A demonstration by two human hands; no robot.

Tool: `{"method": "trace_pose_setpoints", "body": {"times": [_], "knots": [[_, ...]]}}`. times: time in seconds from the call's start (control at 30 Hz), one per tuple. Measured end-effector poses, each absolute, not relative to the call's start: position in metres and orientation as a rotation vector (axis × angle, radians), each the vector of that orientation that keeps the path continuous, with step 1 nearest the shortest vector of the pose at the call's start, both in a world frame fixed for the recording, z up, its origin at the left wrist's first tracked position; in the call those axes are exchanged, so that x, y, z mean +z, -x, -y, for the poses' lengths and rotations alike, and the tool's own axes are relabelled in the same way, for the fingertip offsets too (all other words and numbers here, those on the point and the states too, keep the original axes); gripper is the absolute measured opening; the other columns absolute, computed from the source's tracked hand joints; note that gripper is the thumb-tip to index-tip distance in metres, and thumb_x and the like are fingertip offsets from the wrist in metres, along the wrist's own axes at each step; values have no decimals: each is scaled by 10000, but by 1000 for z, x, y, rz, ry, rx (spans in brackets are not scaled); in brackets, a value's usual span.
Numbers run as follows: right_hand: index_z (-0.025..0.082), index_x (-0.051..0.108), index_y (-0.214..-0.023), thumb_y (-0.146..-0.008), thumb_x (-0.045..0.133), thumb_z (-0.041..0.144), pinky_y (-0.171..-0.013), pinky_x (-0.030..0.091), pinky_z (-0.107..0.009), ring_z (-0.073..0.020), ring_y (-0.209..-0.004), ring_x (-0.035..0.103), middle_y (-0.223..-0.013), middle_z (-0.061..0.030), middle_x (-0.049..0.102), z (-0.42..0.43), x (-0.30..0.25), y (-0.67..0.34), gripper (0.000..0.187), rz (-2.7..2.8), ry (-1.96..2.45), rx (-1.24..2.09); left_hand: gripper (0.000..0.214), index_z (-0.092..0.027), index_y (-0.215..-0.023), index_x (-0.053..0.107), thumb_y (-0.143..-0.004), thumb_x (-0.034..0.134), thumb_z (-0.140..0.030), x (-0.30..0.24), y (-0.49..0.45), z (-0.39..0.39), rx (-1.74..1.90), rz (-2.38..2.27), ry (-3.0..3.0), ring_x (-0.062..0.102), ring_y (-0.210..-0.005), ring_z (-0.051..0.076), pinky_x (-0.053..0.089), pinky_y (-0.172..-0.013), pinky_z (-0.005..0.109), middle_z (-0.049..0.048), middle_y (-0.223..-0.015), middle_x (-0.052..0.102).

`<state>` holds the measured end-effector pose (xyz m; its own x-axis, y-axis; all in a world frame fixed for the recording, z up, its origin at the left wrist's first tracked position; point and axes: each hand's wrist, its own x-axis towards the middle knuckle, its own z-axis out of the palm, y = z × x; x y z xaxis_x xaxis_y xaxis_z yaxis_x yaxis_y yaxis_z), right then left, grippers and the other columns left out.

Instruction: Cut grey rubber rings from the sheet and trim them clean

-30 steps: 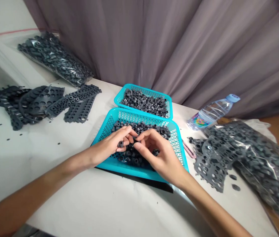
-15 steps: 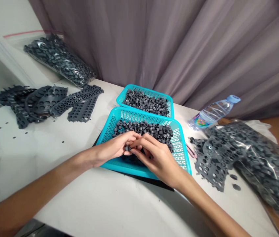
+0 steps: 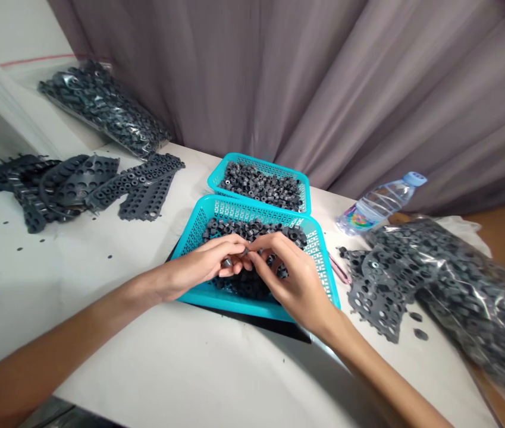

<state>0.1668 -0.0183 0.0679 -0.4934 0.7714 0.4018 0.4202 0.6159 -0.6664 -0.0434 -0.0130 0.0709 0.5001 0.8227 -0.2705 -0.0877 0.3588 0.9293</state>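
Above the near turquoise basket (image 3: 330,285), my two hands meet at the fingertips. My left hand (image 3: 216,260) is curled round a small dark grey rubber piece (image 3: 226,262), part of which shows between the fingers. The thumb and forefinger of my right hand (image 3: 294,276) pinch at a tiny dark piece (image 3: 246,251) by the left fingertips, mostly hidden by the fingers. Below them, many loose dark grey rubber rings (image 3: 252,229) fill the basket.
Behind stands a second turquoise basket (image 3: 308,196) of similar rings. Perforated rubber sheets (image 3: 145,193) and a full plastic bag (image 3: 104,110) lie left. To the right are a water bottle (image 3: 381,202), pink tweezers-like tool (image 3: 340,270), more perforated sheet (image 3: 379,291) and another full bag (image 3: 470,303).
My right fingertips have shifted slightly up and right, away from the piece in the left hand's curl, to the left fingertips. The whole view has moved slightly.
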Motion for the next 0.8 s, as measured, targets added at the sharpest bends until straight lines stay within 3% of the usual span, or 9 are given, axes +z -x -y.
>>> {"method": "trace_pose_setpoints", "body": {"times": [0.27, 0.6, 0.8], "knots": [[226, 650, -1135, -1069, 580, 183, -797, 587, -351, -180, -885, 657, -1119, -74, 672, 17, 69, -169, 106, 2112, 892, 712, 281, -179, -1007, 631, -1023, 588, -456, 73, 45, 13, 696, -975, -1123, 444, -764, 139, 351, -707, 284, 5, -893, 562], [223, 616, -1209, -1040, 641, 192, -849, 627, -373, -191, -931, 686, -1118, -73, 674, 16, 67, -171, 174, 2027, 907, 699, 198, -173, -1064, 632, -928, 608, -314, 76, 43, 12, 736, -964, -1020, 423, -732, 151, 305, -645, 303, 25, -870, 603], [228, 657, -1190, -1048, 633, 182, -836, 603, -380, -199, -918, 663, -1049, -62, 686, 14, 69, -170, 151, 2094, 856, 633, 209, -182, -993, 615, -994, 581, -389, 76, 43, 14, 716, -940, -1049, 412, -736, 149, 311, -653, 302, 16, -862, 568]]}}
